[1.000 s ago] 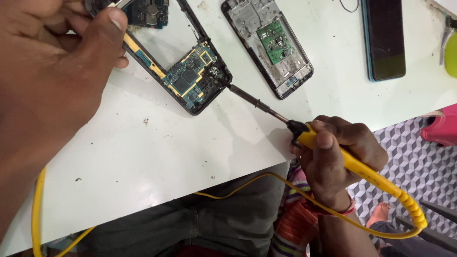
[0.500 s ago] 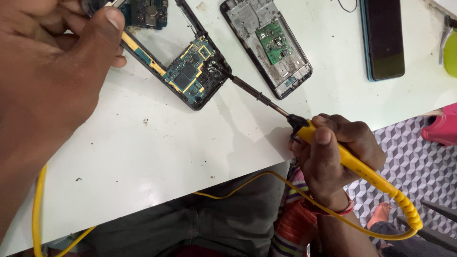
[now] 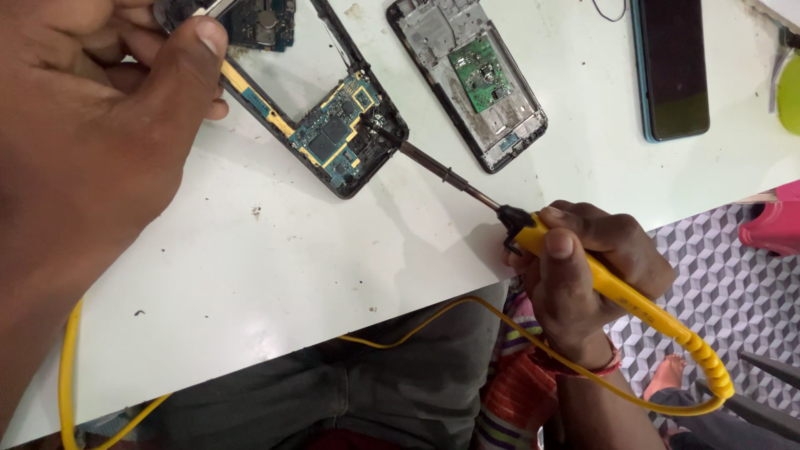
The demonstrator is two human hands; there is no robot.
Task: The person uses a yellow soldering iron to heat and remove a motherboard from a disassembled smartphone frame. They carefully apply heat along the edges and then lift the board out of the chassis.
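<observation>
A yellow-handled soldering iron with a long dark metal shaft (image 3: 533, 229) is grasped in the right hand (image 3: 583, 275), fingers wrapped round the handle near its black collar, thumb on top. The tip is set against the lower corner of an opened black-framed phone with an exposed blue-green circuit board (image 3: 342, 133), which lies flat on the white tabletop (image 3: 275, 275), tilted diagonally. The upper end of that phone is pinned under the left hand (image 3: 92, 142), seen large and close at the frame's left; thumb and fingers are closed on the frame's edge, though the exact grasp is partly hidden. 1 yellow cord (image 3: 500, 333) runs from the iron's ribbed strain relief, loops below the table edge across the lap and reappears at lower left. Beside the worked phone lies a 2nd opened phone chassis, grey metal with a small green board (image 3: 471, 79), and further right a closed dark-screened phone with a teal rim (image 3: 671, 67). Risk, as judged: the hot shaft lies near the plastic frame and could scorch it if tilted; a tug on the slack cord could drag the tip across neighbouring components; heat held too long could lift a pad.
</observation>
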